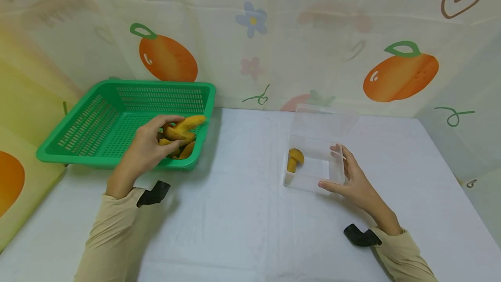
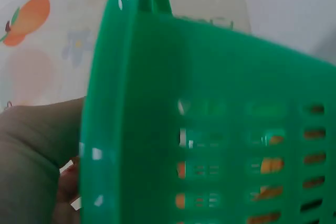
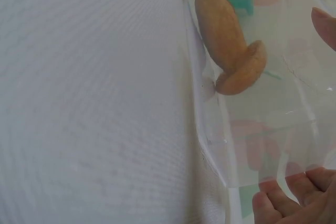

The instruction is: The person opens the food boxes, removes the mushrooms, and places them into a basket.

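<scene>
In the head view my left hand (image 1: 146,145) reaches over the near right corner of a green plastic basket (image 1: 86,159). Its thumb and fingers are bent round a yellow-brown mushroom (image 1: 178,134) there, partly hidden by the hand. In the left wrist view the basket wall covers most of that hand (image 2: 29,150). My right hand (image 1: 354,182) grips the right side of a clear plastic box (image 1: 301,182), thumb at the front, fingers at the far side. One mushroom (image 1: 295,159) sits inside at the left; the right wrist view shows its thick stem and cap (image 3: 241,74).
More yellow-brown mushrooms (image 1: 187,150) lie in the basket's right end. The box's clear lid (image 1: 325,119) stands raised at the back. Behind the white tabletop (image 1: 235,221) hangs a fruit-printed cloth (image 1: 274,55).
</scene>
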Demonstrator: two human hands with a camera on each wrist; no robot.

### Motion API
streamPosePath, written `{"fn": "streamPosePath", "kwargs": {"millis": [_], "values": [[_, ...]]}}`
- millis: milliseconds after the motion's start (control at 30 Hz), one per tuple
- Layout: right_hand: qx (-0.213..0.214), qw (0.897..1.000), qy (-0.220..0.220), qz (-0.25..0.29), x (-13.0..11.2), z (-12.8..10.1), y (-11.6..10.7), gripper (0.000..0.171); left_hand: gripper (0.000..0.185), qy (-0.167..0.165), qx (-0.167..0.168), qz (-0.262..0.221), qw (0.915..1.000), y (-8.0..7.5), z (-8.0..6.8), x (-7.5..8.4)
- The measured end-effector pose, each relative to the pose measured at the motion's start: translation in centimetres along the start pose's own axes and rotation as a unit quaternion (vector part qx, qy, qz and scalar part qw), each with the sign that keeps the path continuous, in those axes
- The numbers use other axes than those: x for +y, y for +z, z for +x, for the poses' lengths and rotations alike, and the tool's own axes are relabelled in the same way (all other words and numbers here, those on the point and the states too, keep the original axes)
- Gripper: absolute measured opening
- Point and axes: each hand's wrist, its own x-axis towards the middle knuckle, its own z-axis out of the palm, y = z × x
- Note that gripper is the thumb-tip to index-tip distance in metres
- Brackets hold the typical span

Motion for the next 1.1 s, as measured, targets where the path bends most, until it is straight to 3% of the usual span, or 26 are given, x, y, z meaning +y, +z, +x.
{"fn": "streamPosePath", "kwargs": {"millis": [367, 700, 1100], "values": [[0.0, 1.0, -0.001, 0.001, 0.1, -0.1, -0.1, 0.113, 0.051, -0.057, 0.01, 0.016, 0.9982, -2.0, -0.7, -2.0], [-0.004, 1.0, 0.001, 0.005, 0.0, 0.0, -0.1, 0.111, 0.049, -0.105, 0.013, 0.061, 0.9925, -3.7, -1.7, -3.9], [-0.004, 1.0, 0.0, 0.003, 0.1, 0.0, -0.1, 0.114, 0.048, -0.141, 0.009, 0.08, 0.9867, -4.2, -1.6, -4.7]]}}
